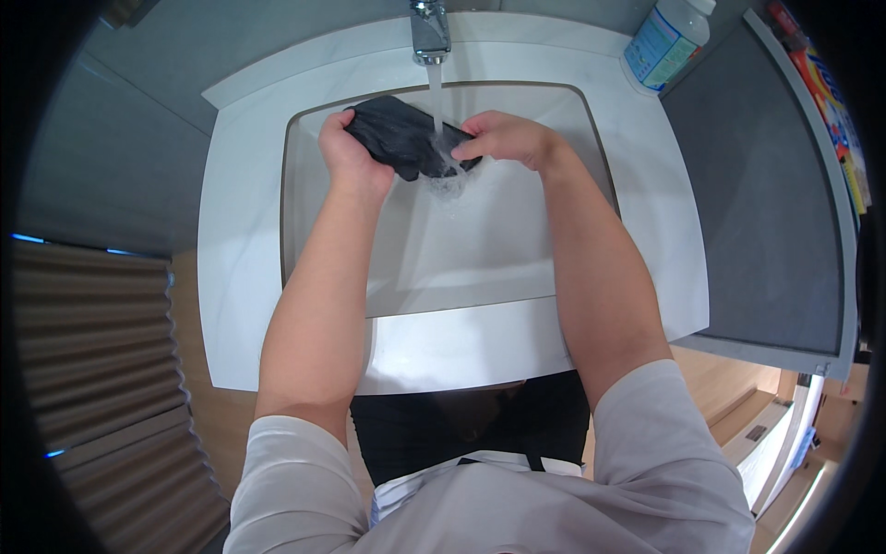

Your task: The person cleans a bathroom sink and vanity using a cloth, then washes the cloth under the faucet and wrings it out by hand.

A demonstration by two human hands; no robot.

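Both hands stretch a dark grey cloth between them under the running tap. My left hand grips the cloth's left end, thumb on top. At its right end my right hand pinches the cloth between thumb and fingers. Water falls from the chrome faucet onto the cloth's right part and splashes off its lower edge. Below lies the white sink basin. What the cloth is exactly, I cannot make out.
A white marbled countertop surrounds the basin. At the back right corner stands a white bottle with a blue label. Right of the counter is a grey cabinet panel, with colourful packages beyond. A brown pleated curtain hangs left.
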